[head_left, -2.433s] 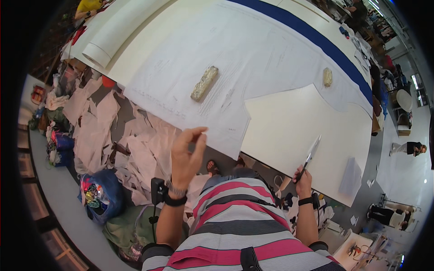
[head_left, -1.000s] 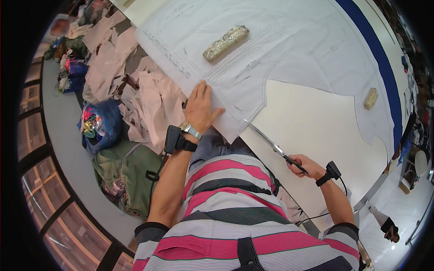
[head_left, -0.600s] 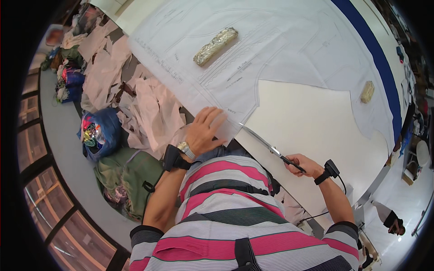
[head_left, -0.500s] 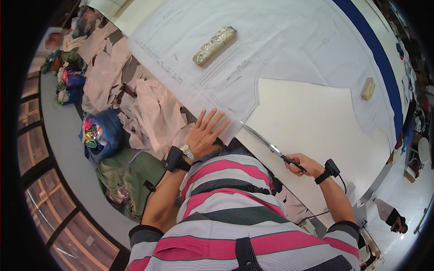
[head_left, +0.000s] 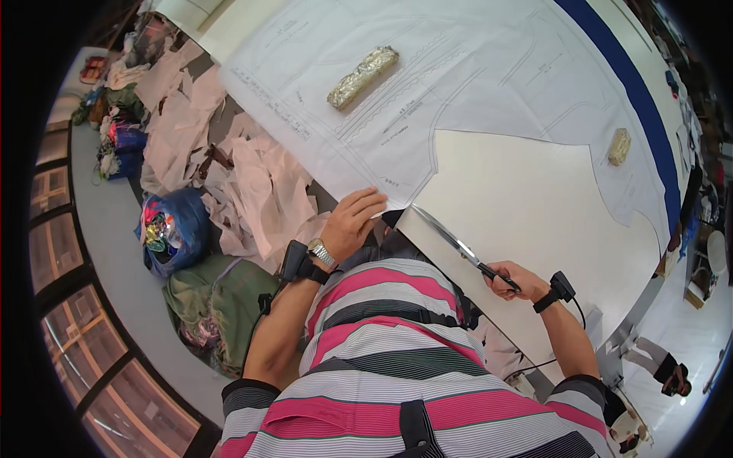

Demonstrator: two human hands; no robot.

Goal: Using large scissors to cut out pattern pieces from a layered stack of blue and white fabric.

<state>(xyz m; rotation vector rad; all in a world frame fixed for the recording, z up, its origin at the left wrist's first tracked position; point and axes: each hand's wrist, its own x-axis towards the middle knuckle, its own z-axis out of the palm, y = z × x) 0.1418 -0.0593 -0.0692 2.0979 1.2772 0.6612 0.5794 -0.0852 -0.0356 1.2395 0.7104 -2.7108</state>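
Note:
My left hand grips the lower corner of a white printed paper pattern sheet, its fingers pressed together at the edge. My right hand holds long black-handled scissors, their tips at the sheet's cut edge just right of my left hand. An angular area of the white tabletop shows inside the sheet's cut outline, under the scissors. Two foil-like wrapped bars lie on the sheet: a long one above my left hand and a short one at the right.
A dark blue strip runs along the table's far side. Pale paper scraps lie heaped at the left, beside a blue bag and a green bundle. A person is at the lower right, away from the table.
My left hand has gone from spread fingers on the sheet to gripping its lower corner, which has lifted to show dark beneath. The scissors have come from mid-tabletop to the sheet's edge.

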